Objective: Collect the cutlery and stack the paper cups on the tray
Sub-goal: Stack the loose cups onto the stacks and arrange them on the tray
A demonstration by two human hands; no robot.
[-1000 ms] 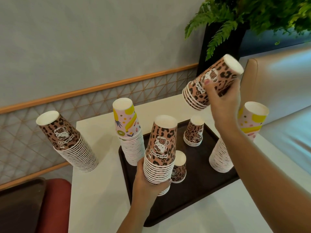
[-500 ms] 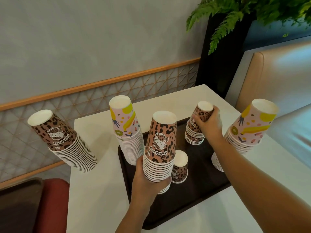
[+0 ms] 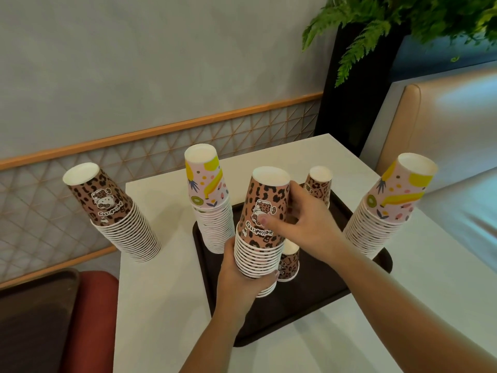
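A dark brown tray [image 3: 304, 305] lies on the white table [image 3: 166, 292]. My left hand [image 3: 242, 281] grips the lower rims of a leopard-print cup stack [image 3: 265, 211] standing on the tray. My right hand [image 3: 301, 219] holds the top cup of that stack, thumb on the front and fingers round the far side. Behind it on the tray stand a short leopard stack [image 3: 318, 183] and a fruit-print stack [image 3: 212, 200]. A single small leopard cup [image 3: 289, 262] sits just right of the held stack. No cutlery is visible.
A tall leopard stack [image 3: 118, 219] stands on the table left of the tray. Another fruit-print stack [image 3: 387, 205] stands at the tray's right edge. A tan padded bench [image 3: 435, 125] is on the right, a black planter with ferns [image 3: 355, 76] behind, a red seat [image 3: 88, 319] lower left.
My right hand set its few leopard cups onto the short stack at the back of the tray, let go, and moved left to take hold of the top of the stack my left hand holds.
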